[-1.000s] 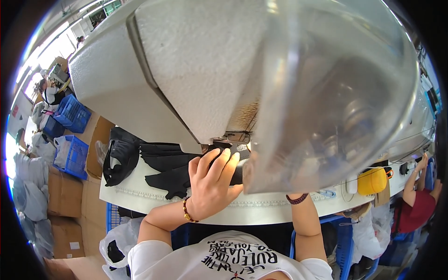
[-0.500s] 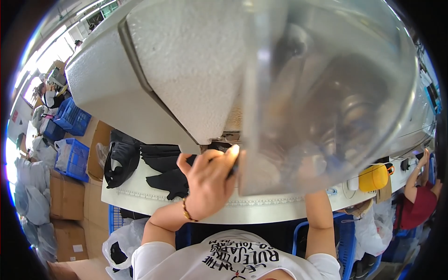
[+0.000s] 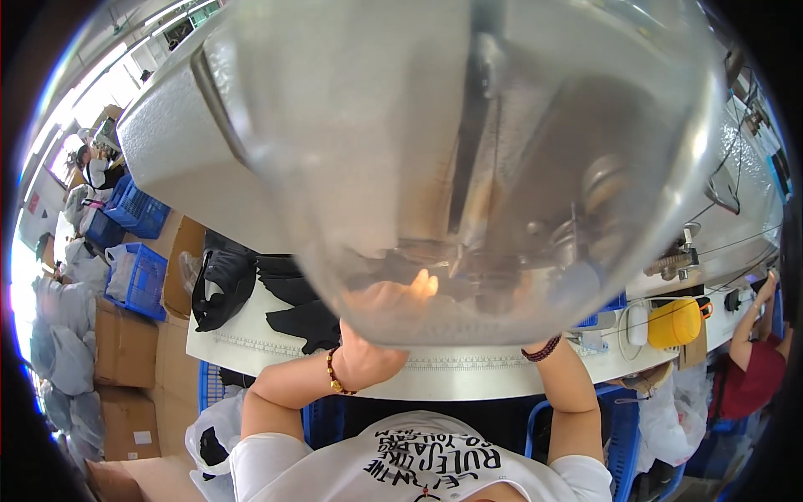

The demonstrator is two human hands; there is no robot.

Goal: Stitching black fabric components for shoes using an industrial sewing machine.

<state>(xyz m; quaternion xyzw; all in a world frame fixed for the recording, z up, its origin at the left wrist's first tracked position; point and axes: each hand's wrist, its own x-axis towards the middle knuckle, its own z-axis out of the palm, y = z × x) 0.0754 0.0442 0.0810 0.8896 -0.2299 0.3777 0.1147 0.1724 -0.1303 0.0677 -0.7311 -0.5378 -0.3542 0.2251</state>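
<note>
A pale sewing machine (image 3: 180,138) stands over the white table, with a clear, scuffed plastic shield (image 3: 351,159) in front of its working parts. My left hand (image 3: 385,314) reaches behind the shield, its fingers stretched toward the stitching area and lit by a bright spot. Dark material (image 3: 368,272) shows hazily by those fingertips; whether they grip it is blurred. My right hand (image 3: 523,297) is also behind the shield, to the right, and its fingers are too hazy to make out. Left of my left hand lie several black fabric pieces (image 3: 305,325).
A black bag-like item (image 3: 224,284) sits on the table's left. Along the front edge runs a ruler strip (image 3: 468,362). A yellow container (image 3: 673,324) stands right. Blue baskets (image 3: 138,280) and cardboard boxes (image 3: 125,343) are on the left floor. Another person (image 3: 744,376) works far right.
The view has shifted so the shield now covers more of the machine and my left hand. My right hand has drawn back slightly, showing its beaded bracelet.
</note>
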